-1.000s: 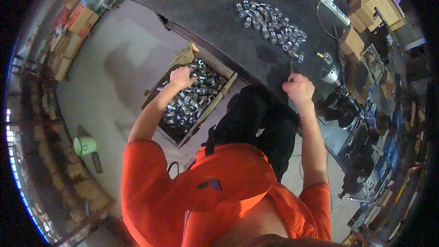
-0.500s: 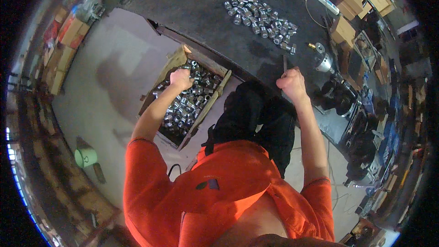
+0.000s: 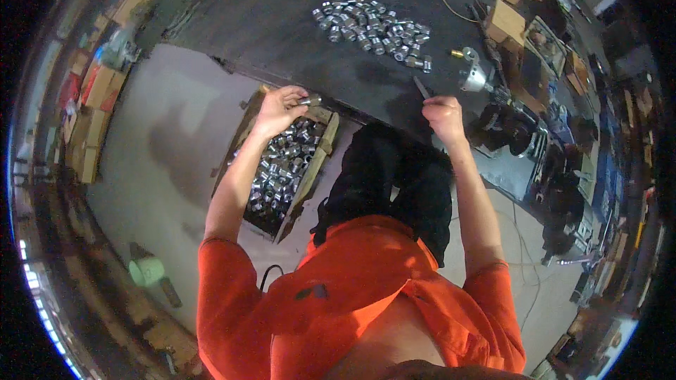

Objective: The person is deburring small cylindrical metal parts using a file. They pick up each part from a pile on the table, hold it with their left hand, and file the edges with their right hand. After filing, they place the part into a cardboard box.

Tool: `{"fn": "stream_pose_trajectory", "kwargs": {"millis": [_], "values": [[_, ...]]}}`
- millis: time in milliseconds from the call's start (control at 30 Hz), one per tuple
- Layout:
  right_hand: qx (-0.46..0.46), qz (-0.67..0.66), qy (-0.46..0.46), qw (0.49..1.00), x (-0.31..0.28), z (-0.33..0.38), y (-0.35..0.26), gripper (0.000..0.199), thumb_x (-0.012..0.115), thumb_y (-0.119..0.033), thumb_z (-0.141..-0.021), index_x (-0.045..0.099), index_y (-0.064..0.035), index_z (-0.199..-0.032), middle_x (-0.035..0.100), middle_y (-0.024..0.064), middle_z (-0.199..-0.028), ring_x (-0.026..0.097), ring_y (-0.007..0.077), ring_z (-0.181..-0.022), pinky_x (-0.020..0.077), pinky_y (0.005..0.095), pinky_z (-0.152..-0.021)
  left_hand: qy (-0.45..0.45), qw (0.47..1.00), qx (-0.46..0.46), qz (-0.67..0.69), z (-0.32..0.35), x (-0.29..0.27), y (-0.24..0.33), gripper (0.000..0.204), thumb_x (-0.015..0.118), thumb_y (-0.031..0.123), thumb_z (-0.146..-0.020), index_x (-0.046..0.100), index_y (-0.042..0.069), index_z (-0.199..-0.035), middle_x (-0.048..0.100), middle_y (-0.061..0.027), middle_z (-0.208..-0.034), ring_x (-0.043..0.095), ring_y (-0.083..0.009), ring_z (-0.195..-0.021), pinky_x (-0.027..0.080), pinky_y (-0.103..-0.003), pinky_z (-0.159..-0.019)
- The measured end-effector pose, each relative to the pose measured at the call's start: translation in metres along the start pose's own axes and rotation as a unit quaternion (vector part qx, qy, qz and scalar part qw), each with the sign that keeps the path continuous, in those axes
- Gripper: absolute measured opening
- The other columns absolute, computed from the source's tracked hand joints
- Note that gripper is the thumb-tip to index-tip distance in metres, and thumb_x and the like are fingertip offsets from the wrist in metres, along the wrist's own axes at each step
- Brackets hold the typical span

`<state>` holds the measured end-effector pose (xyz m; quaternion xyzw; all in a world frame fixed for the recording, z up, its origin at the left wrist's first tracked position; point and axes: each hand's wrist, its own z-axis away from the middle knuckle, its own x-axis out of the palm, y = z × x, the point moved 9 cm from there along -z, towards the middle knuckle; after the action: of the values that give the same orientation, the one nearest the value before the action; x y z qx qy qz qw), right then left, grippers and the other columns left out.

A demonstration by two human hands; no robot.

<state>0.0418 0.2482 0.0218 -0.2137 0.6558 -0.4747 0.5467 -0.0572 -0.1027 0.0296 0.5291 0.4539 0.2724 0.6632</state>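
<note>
Raised from the wooden crate (image 3: 325, 142), the left hand (image 3: 283, 108) pinched a silvery cylindrical metal fitting (image 3: 310, 100) above it, sensibly leaving one end free, while the right hand (image 3: 444, 117) gripped a slim grey tool (image 3: 420, 87).

the left hand (image 3: 282, 109) pinches a metal fitting (image 3: 310, 100) above a wooden box (image 3: 324, 143) of similar pieces (image 3: 276, 174). the right hand (image 3: 443, 117) grips a slim tool (image 3: 420, 87). on the dark tabletop (image 3: 274, 35), a pile of fittings (image 3: 377, 30) lies near a silver cylindrical part (image 3: 474, 79).
</note>
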Motion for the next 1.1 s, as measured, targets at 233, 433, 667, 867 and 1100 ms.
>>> {"fn": "stream_pose_trajectory", "kwargs": {"millis": [233,433,667,867,1100], "values": [[-0.03,0.085,0.0,0.996,-0.008,0.005,-0.006,0.023,0.06,-0.021,-0.063,0.069,-0.0119,-0.083,0.066,0.0173,-0.085,0.063,0.036,-0.086,0.0496,0.0393,-0.078,-0.081,0.977,0.086,-0.178,-0.063,0.082,0.044,0.027,0.069,0.0,-0.071,0.065,0.004,-0.098,0.062,-0.0033,-0.072,0.054,-0.0124,-0.063,0.045,-0.029,-0.064],[-0.036,0.081,0.017,0.996,-0.013,0.017,-0.003,0.036,0.059,-0.02,-0.066,0.068,-0.0149,-0.1,0.067,0.0127,-0.089,0.064,0.0318,-0.086,0.05,0.0371,-0.079,-0.009,0.94,0.215,-0.266,-0.072,0.102,0.067,0.027,0.063,0.0,-0.065,0.066,0.008,-0.09,0.059,-0.007,-0.064,0.057,-0.0248,-0.06,0.046,-0.035,-0.066],[-0.064,0.044,-0.026,0.997,0.004,0.024,-0.022,0.045,0.061,-0.015,-0.063,0.066,-0.0131,-0.108,0.063,0.0119,-0.08,0.061,0.0283,-0.078,0.0488,0.0359,-0.073,-0.03,0.941,0.203,-0.27,-0.064,0.095,0.062,0.031,0.071,0.01,-0.069,0.065,0.007,-0.099,0.063,-0.0055,-0.094,0.06,-0.0218,-0.07,0.048,-0.035,-0.075],[-0.113,0.046,-0.045,0.991,0.017,0.032,-0.054,0.064,0.062,-0.013,-0.06,0.057,-0.0149,-0.124,0.057,0.0169,-0.08,0.059,0.0322,-0.073,0.0492,0.0387,-0.072,0.103,0.878,0.199,-0.423,-0.043,0.103,0.072,0.052,0.077,0.035,-0.066,0.063,0.005,-0.105,0.06,-0.0077,-0.098,0.06,-0.0258,-0.089,0.041,-0.038,-0.083],[-0.144,0.035,-0.071,0.986,0.039,0.033,-0.063,0.068,0.058,-0.006,-0.061,0.054,-0.0123,-0.129,0.053,0.0126,-0.081,0.054,0.0256,-0.071,0.0463,0.0322,-0.069,0.187,0.899,0.139,-0.372,-0.039,0.102,0.058,0.048,0.078,0.031,-0.065,0.064,0.002,-0.101,0.058,-0.0082,-0.103,0.058,-0.0271,-0.096,0.04,-0.04,-0.084]]}}
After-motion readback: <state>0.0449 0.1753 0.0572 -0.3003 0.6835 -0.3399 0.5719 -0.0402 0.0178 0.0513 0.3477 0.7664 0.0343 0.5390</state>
